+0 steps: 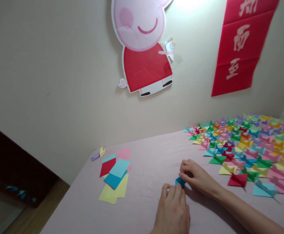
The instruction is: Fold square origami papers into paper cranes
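Observation:
A small blue folded paper piece lies on the pink cloth surface between my two hands. My left hand rests below it, fingers curled and pressed onto its lower edge. My right hand comes in from the right, its fingers bent and pinching the piece's upper side. Most of the blue paper is hidden under my fingers.
A loose pile of coloured paper squares lies to the left. Two small folded pieces sit near the wall. Several rows of folded paper cranes cover the right side. Wall decorations hang above; a dark cabinet stands at left.

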The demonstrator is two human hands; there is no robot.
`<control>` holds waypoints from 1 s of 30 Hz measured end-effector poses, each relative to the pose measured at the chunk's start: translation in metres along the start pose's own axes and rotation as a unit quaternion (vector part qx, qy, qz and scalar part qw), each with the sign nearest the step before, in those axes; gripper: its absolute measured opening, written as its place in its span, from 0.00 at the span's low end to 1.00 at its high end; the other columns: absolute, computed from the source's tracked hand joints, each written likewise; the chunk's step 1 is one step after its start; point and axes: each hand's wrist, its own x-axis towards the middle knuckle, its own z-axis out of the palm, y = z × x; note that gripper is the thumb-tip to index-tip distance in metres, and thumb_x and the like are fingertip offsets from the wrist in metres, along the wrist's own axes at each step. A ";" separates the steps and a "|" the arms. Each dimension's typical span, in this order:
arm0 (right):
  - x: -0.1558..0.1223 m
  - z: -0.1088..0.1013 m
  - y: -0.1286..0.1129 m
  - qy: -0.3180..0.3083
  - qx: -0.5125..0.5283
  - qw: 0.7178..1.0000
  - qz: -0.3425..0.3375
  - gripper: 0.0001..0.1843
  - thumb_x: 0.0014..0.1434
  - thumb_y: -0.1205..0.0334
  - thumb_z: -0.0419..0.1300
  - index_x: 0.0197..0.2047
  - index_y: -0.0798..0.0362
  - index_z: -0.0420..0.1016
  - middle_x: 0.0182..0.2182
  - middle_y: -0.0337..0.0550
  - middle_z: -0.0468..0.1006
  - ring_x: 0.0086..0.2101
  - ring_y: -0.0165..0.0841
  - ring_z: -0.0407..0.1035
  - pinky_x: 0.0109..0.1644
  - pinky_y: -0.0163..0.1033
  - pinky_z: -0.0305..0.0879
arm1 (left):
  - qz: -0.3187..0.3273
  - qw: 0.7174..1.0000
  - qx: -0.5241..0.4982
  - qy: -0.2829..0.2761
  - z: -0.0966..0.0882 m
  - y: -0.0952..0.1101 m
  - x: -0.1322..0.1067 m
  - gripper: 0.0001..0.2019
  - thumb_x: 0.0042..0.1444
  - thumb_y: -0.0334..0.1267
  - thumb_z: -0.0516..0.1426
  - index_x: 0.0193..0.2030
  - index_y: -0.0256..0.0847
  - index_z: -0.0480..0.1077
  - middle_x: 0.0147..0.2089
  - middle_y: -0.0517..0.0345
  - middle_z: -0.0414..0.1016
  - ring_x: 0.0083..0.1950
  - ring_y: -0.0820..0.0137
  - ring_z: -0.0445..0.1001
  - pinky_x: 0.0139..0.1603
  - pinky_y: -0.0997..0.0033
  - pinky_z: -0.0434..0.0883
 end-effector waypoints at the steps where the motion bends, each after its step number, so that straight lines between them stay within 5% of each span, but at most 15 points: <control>1: 0.000 0.000 0.001 -0.003 0.007 1.000 0.002 0.17 0.62 0.57 0.52 0.22 0.50 0.63 0.28 0.42 0.70 0.35 0.38 0.65 0.43 0.45 0.61 | -0.001 1.000 0.001 0.001 0.000 0.000 0.000 0.17 0.66 0.40 0.52 0.54 0.30 0.71 0.54 0.49 0.75 0.49 0.61 0.71 0.56 0.56 0.65; 19: -0.001 -0.003 0.005 0.029 0.035 0.999 -0.019 0.15 0.61 0.57 0.53 0.24 0.49 0.66 0.29 0.41 0.72 0.35 0.37 0.65 0.43 0.44 0.64 | -0.013 0.999 -0.019 -0.025 -0.006 -0.001 0.001 0.19 0.66 0.42 0.51 0.56 0.31 0.71 0.56 0.48 0.74 0.50 0.60 0.72 0.57 0.56 0.66; 30: 0.000 0.005 0.017 0.070 -0.112 0.991 -0.017 0.14 0.62 0.61 0.55 0.24 0.49 0.68 0.29 0.42 0.73 0.35 0.38 0.66 0.41 0.44 0.61 | -0.025 0.995 -0.033 -0.093 -0.010 -0.002 0.002 0.21 0.66 0.43 0.51 0.59 0.31 0.69 0.64 0.46 0.67 0.55 0.56 0.71 0.60 0.53 0.65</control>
